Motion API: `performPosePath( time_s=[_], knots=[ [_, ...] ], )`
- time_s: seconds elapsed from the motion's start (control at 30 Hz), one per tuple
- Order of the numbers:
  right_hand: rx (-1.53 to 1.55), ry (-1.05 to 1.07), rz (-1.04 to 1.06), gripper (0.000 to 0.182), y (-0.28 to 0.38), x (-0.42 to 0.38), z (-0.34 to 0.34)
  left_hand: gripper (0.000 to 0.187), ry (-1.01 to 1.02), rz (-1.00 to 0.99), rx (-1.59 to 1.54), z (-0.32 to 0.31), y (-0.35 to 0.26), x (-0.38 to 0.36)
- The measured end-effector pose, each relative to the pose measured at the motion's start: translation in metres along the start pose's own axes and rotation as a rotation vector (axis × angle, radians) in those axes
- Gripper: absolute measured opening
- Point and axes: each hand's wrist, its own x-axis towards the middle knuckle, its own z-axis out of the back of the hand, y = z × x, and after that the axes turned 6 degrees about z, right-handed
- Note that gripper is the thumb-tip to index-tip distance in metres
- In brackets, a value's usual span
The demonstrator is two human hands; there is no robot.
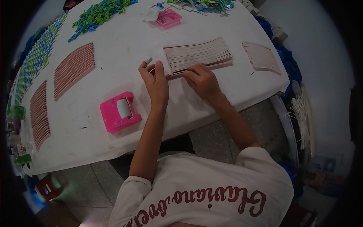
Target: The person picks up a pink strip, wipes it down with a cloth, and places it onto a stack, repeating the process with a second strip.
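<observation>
A row of thin, pale pinkish strips (198,55) lies on the white-covered table. My right hand (202,79) is at the near edge of this row, its fingers pinched on a strip. Just left of the row is my left hand (155,81), with thumb and forefinger raised and a small whitish piece (148,60) at a fingertip. The lower fingers of my left hand are curled near the strip's left end; whether they touch it is unclear. To the left stands a pink dispenser (115,113) with a white roll (123,109) in it.
More strip rows lie at the left (75,70), far left (39,113) and right (261,57). Green and blue pieces (98,17) are heaped at the back. A pink tray (168,18) is beyond the middle row. The white table's (90,149) near edge is before my body.
</observation>
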Motion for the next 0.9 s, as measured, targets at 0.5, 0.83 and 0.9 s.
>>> performPosePath(
  time_s=[0.5,0.83,0.9],
  knots=[
    [-0.088,0.076,0.026,0.011,0.003,0.005,0.005,0.047,0.064,-0.051,-0.013,-0.003,0.003,0.001],
    [-0.110,0.125,-0.078,0.013,-0.004,-0.003,0.009,0.049,0.173,-0.506,0.751,0.004,0.014,-0.003],
    [-0.133,0.144,-0.085,0.012,-0.007,-0.006,0.010,0.050,0.239,-0.579,0.831,0.002,0.015,-0.006]
  ],
)
